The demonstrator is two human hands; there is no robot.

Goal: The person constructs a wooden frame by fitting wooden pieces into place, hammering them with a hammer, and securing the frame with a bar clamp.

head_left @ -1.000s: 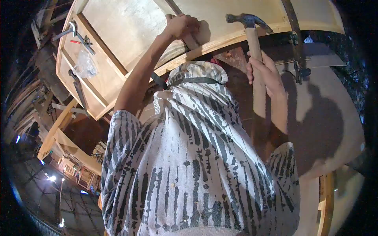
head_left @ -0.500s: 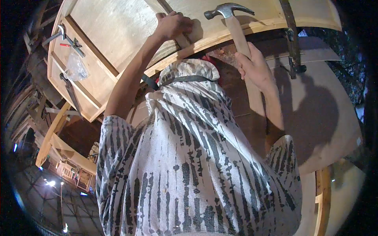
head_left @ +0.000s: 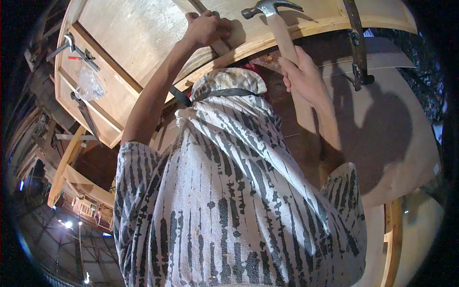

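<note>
My right hand (head_left: pixel 303 79) is wrapped round the wooden handle of a claw hammer (head_left: pixel 282 37), whose metal head is raised over the edge of the framed wooden panel (head_left: pixel 136 36). At the inner strip (head_left: pixel 220 47) of that panel, my left hand (head_left: pixel 204 29) is closed, its fingers curled; what it holds, if anything, is hidden. The panel's curved front rail (head_left: pixel 258 51) runs below both hands.
A clear plastic bag (head_left: pixel 89 85), a clamp (head_left: pixel 71 44) and a dark tool (head_left: pixel 82 109) lie on the panel's left part. A dark bar clamp (head_left: pixel 356 45) grips the panel at the right. A brown board (head_left: pixel 392 138) is beneath.
The hammer and my right hand have shifted left, and the hammer head has tilted left. My left hand stays closed at the strip. The view has shifted slightly.
</note>
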